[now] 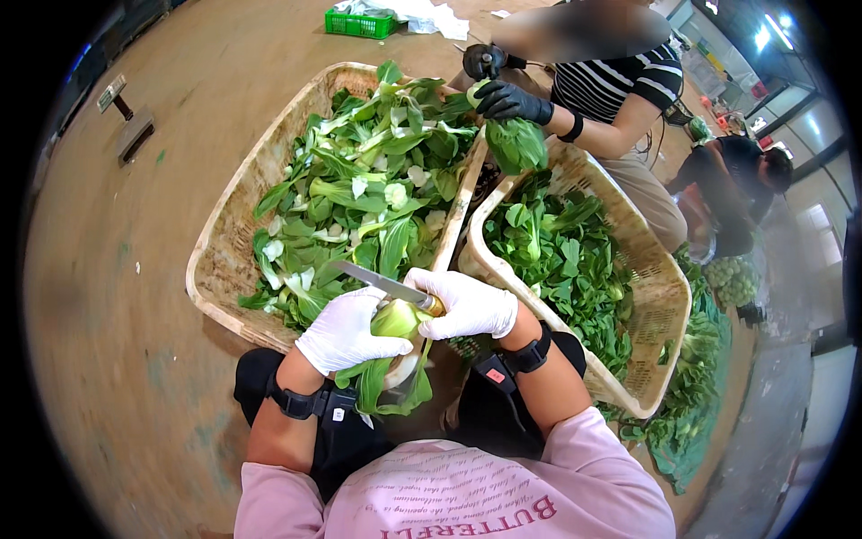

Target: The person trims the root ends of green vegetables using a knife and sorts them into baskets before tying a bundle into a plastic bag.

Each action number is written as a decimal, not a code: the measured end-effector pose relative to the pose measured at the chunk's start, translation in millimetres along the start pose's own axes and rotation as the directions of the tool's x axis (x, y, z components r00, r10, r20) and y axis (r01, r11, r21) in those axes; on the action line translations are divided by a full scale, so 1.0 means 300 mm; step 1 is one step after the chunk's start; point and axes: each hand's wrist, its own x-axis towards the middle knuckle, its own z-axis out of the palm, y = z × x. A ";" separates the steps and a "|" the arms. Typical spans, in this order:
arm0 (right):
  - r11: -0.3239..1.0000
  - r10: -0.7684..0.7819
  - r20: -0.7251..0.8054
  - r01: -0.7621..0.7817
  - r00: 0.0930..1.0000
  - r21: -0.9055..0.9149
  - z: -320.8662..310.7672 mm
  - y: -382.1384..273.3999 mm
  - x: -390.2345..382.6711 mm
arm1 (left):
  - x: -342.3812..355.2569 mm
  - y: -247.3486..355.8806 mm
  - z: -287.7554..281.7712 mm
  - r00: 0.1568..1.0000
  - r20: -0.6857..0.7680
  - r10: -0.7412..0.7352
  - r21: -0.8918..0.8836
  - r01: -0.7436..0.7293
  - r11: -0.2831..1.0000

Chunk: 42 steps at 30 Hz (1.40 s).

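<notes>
My left hand, in a white glove, grips a head of bok choy with its leaves hanging down over my lap. My right hand, also gloved in white, holds a knife by its handle. The blade points left and lies across the pale stem end of the bok choy. Both hands are just in front of two woven baskets. Black bands sit on both my wrists.
The left basket holds cut bok choy leaves and stems; the right basket holds leafy greens. A person in a striped shirt opposite holds a bok choy with black-gloved hands. A green crate stands far back. Another person crouches at right.
</notes>
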 end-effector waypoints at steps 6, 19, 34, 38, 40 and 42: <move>0.965 0.008 -0.238 -0.070 0.971 -0.254 0.035 0.005 0.024 | 0.012 0.007 0.033 0.968 -0.251 0.011 0.293 0.065 0.954; 0.762 0.110 -0.475 0.233 0.873 0.605 -0.043 -0.041 0.021 | -0.021 0.018 -0.105 0.976 -0.213 0.039 -0.742 -0.187 0.644; 0.833 0.343 -0.551 0.024 0.760 0.552 0.000 0.061 0.036 | 0.032 -0.048 -0.075 0.857 -0.509 -0.078 -0.840 -0.475 0.263; 0.814 0.239 -0.637 0.207 0.733 0.543 0.017 0.032 0.045 | 0.047 -0.045 -0.067 0.850 -0.510 -0.134 -0.837 -0.454 0.306; 0.838 0.189 -0.536 0.150 0.823 0.525 -0.005 0.032 0.028 | 0.050 -0.026 -0.055 0.872 -0.465 -0.156 -0.867 -0.413 0.279; 0.884 0.206 -0.616 0.125 0.760 0.451 0.033 0.013 0.030 | 0.070 -0.031 -0.025 0.786 -0.614 -0.071 -0.603 -0.410 0.685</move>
